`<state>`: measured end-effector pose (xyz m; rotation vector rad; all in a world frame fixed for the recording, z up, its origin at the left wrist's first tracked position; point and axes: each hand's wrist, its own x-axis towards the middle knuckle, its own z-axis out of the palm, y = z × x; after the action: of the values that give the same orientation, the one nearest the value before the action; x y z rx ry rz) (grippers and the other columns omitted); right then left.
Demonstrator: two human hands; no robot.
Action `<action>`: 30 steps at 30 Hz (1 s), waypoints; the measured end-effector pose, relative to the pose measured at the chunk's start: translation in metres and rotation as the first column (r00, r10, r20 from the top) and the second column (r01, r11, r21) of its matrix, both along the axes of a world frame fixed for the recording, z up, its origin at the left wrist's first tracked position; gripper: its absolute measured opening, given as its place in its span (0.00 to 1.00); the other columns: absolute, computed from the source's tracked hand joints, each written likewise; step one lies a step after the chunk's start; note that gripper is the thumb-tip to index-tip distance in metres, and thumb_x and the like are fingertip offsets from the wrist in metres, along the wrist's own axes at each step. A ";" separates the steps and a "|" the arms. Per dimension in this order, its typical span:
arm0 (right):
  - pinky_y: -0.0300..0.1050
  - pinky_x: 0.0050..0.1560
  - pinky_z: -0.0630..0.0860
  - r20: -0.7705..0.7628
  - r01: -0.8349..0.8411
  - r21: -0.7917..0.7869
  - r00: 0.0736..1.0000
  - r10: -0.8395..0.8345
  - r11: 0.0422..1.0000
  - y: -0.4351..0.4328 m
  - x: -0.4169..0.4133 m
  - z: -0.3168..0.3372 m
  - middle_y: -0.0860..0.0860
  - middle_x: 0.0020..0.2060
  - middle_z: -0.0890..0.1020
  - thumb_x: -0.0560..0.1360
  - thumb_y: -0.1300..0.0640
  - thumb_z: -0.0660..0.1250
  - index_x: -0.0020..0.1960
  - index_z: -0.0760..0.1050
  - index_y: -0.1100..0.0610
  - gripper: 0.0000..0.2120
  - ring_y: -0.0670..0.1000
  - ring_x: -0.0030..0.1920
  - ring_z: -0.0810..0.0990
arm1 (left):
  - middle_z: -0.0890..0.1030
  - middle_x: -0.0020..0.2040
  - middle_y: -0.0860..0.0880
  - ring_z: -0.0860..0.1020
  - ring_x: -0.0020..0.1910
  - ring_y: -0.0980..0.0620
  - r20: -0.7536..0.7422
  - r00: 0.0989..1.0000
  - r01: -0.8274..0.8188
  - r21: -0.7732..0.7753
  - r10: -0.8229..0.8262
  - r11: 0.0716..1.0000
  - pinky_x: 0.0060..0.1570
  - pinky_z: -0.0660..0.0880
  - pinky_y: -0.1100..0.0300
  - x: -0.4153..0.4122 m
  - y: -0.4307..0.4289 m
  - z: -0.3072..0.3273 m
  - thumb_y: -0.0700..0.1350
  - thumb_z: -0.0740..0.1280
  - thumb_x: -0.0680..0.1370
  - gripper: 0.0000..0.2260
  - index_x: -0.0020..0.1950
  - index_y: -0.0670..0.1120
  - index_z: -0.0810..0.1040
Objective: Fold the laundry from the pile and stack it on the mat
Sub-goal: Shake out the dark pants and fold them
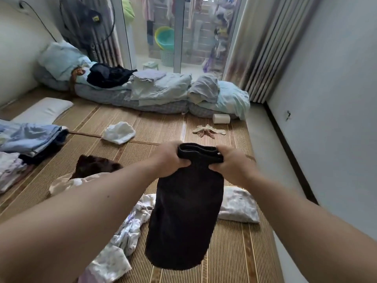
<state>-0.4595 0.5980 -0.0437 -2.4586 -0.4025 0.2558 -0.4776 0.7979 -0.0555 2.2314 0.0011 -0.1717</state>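
A black garment (183, 217) hangs folded in front of me above the bamboo mat (155, 125). My left hand (169, 158) grips its top edge on the left and my right hand (232, 164) grips it on the right, both held out at arm's length. Under it lies the loose laundry pile: a floral white cloth (126, 231), a dark brown garment (93, 164) and a pale floral piece (238, 203). A stack of folded clothes (30, 137), blue on top, sits at the left of the mat.
A white cloth (119, 132) and a beige sock-like item (208, 130) lie on the far mat. Rolled bedding (159, 92) with black clothes (108, 75) on it lines the far edge before the glass door. A white pillow (44, 110) lies far left; a wall (336, 99) closes the right.
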 end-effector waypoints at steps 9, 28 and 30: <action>0.37 0.33 0.73 0.266 -0.054 0.034 0.963 0.043 0.998 0.003 0.040 -0.096 0.45 0.37 0.77 0.74 0.62 0.69 0.52 0.73 0.55 0.09 0.45 0.35 0.76 | 0.78 0.37 0.56 0.77 0.37 0.53 0.253 0.967 -0.026 0.156 -0.015 0.987 0.36 0.72 0.64 0.042 0.006 -0.079 0.44 0.72 0.72 0.06 0.44 0.50 0.76; 0.45 0.48 0.78 -0.640 -0.305 -0.058 0.743 0.199 0.951 -0.049 -0.091 -0.407 0.45 0.44 0.81 0.73 0.56 0.67 0.50 0.67 0.44 0.11 0.45 0.45 0.80 | 0.82 0.49 0.50 0.79 0.50 0.47 -0.489 0.811 0.433 0.134 -0.321 0.891 0.45 0.75 0.52 -0.119 -0.022 -0.420 0.55 0.65 0.74 0.12 0.54 0.56 0.65; 0.42 0.51 0.77 -0.694 -0.258 -0.015 0.698 0.175 0.966 -0.052 -0.089 -0.413 0.44 0.46 0.81 0.73 0.56 0.68 0.52 0.70 0.45 0.11 0.42 0.48 0.79 | 0.82 0.50 0.52 0.79 0.51 0.51 -0.549 0.773 0.409 0.047 -0.319 0.911 0.49 0.76 0.55 -0.122 -0.021 -0.424 0.54 0.66 0.73 0.13 0.56 0.58 0.67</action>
<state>-0.5481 0.5462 -0.4562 -2.2001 -0.3451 1.2854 -0.5999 0.7769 -0.4798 2.2527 -0.1254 -1.0412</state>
